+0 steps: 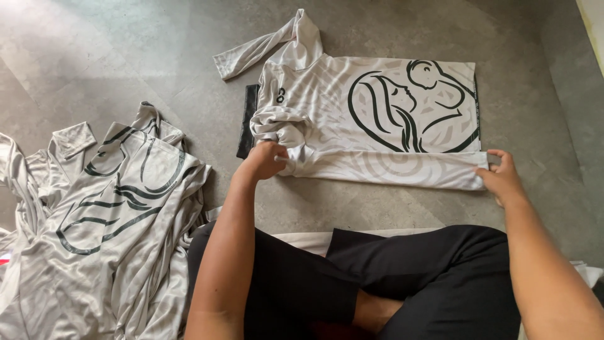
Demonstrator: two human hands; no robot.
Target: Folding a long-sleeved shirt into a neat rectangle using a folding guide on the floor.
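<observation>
A white long-sleeved shirt (352, 119) with a dark line drawing lies spread on the grey floor in front of me. Its near edge is folded over into a long strip. My left hand (264, 159) grips the bunched fabric at the shirt's left end, near the collar. My right hand (501, 177) pinches the folded strip at the right end, by the hem. One sleeve (264, 44) sticks out at the top left.
A heap of similar white printed shirts (107, 220) lies on the floor to my left. A dark flat piece (248, 119) shows under the shirt's left edge. My crossed legs in black trousers (377, 283) fill the near foreground. Grey floor (126, 50) surrounds everything.
</observation>
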